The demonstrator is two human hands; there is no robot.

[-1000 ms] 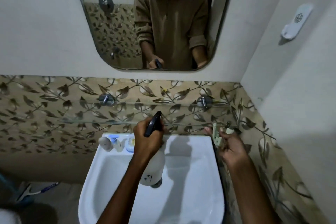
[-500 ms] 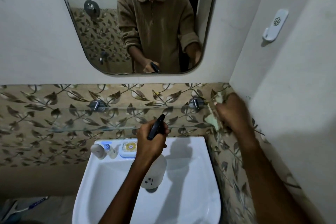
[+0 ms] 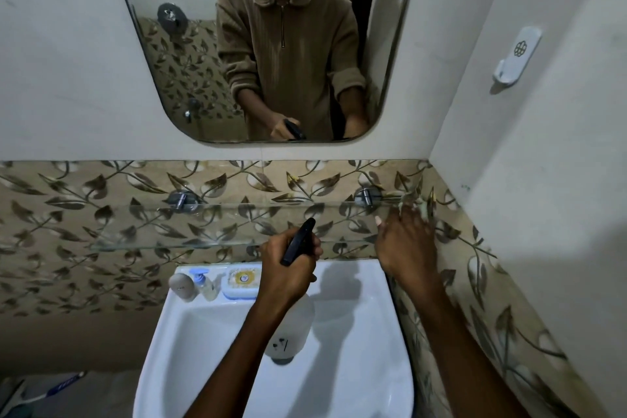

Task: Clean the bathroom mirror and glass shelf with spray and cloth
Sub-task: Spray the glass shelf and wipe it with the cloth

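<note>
While L grip (image 3: 288, 268) clutches spray btl (image 3: 293, 329): cloth (image 3: 412, 202) under flat, unclenched R grip (image 3: 405, 244).

This is a home bathroom. A white ceramic sink (image 3: 356, 332) is fixed to the wall, and a soap dish (image 3: 241, 282) and small bottles (image 3: 195, 286) stand on its back edge. Above it a glass shelf (image 3: 203, 227) sits on metal brackets, with a rounded mirror (image 3: 190, 54) higher up. The walls have pale tiles and a band of leaf-pattern tiles (image 3: 68, 207).
</note>
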